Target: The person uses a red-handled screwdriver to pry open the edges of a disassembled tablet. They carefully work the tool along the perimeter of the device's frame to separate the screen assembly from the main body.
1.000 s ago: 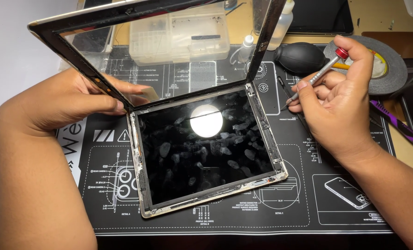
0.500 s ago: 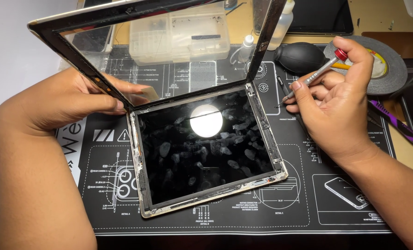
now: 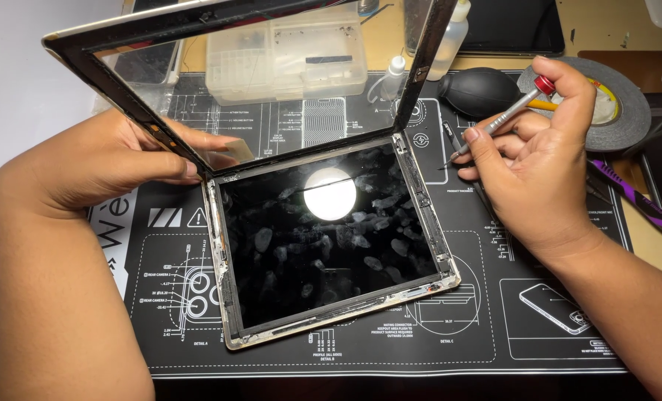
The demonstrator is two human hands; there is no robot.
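Propping glass panel (image 3: 271, 82); right hand (image 3: 539, 171) gripping screwdriver (image 3: 498, 119)

Black work mat (image 3: 539, 245) carries opened tablet (image 3: 323, 245).

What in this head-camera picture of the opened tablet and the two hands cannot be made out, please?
- Left hand: its fingertips are hidden behind the lifted glass panel it props up.
- Screwdriver in the right hand: the tip is too small to tell its type.
- Tablet screen: a lamp's reflection and smudges mask its surface.
- Clear plastic box: its contents blur behind the glass.
- Tape roll: partly covered by the right hand.
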